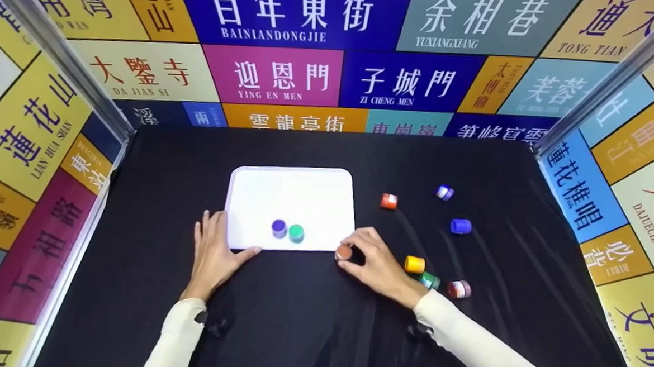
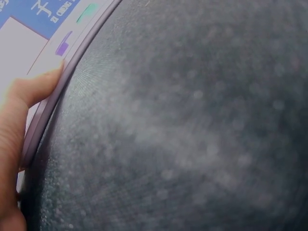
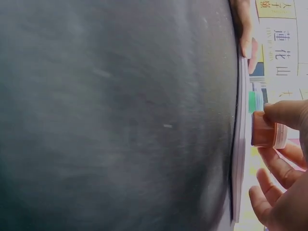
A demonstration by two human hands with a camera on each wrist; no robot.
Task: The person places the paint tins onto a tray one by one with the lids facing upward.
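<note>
Well, a black cloth (image 1: 309, 317) covers the surface, softly creased toward the right; panelled walls (image 1: 282, 80) rise behind and at both sides, bright with Chinese characters and romanised names, and metal posts (image 1: 60, 41) mark the far corners. On the cloth lies a white board (image 1: 287, 195) with rounded corners; a purple jar (image 1: 279, 228) and a light green jar (image 1: 296, 233) sit on it just beside each other, toward its near edge. The left hand (image 1: 214, 250) is spread wide, fingers along the board's left edge, thumb at the near edge; the right hand (image 1: 376, 260) pinches a brown jar (image 3: 263, 129) upright at the near right corner, orange-brown colour showing through its wall; whether its base touches the board I cannot tell. Over to the right, six more are scattered on the cloth: an orange-red jar (image 1: 389, 201), a blue jar (image 1: 444, 192), a violet-blue jar (image 1: 461, 226), a yellow jar (image 1: 414, 264), a dark green jar (image 1: 429, 280) and a dark red jar (image 1: 459, 289).
</note>
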